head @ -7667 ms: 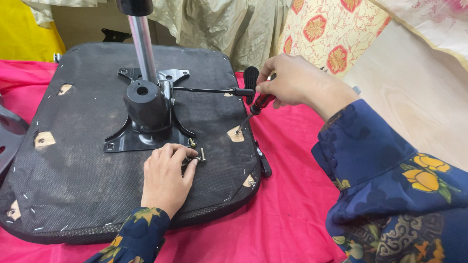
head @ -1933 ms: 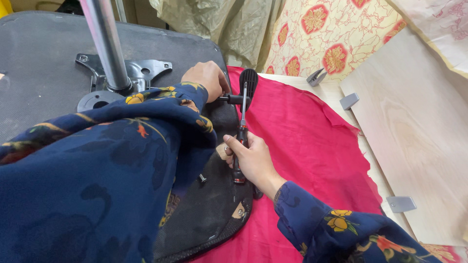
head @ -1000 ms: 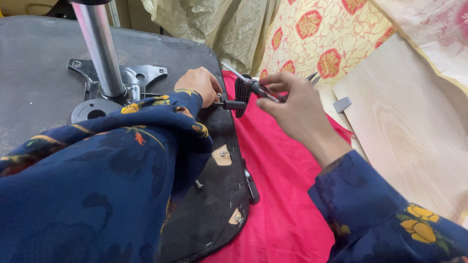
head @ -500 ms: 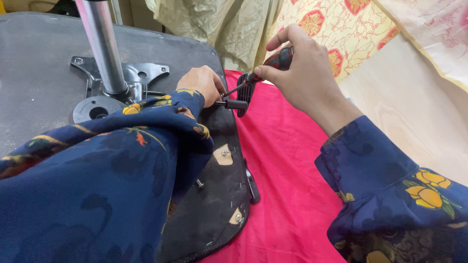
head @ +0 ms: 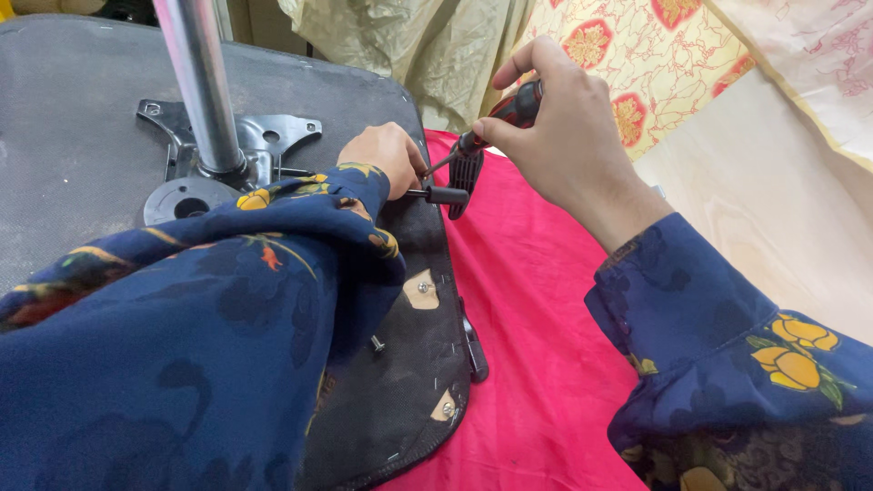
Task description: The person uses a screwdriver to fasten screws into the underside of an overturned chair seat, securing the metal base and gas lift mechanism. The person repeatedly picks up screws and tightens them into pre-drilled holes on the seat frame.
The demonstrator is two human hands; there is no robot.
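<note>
Gripping a screwdriver [head: 496,123], right hand [head: 555,136]; left hand [head: 391,156], grip unclear, half hidden behind blue sleeve [head: 227,318] by lever [head: 441,195].

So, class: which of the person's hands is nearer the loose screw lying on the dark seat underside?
Left. The left hand rests on the seat above the screw; the right hand is raised farther off, gripping a screwdriver.

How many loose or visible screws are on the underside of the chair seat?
3: one in the tan patch mid-edge, one standing loose below it, one in the corner patch. The sleeve may hide more.
</note>
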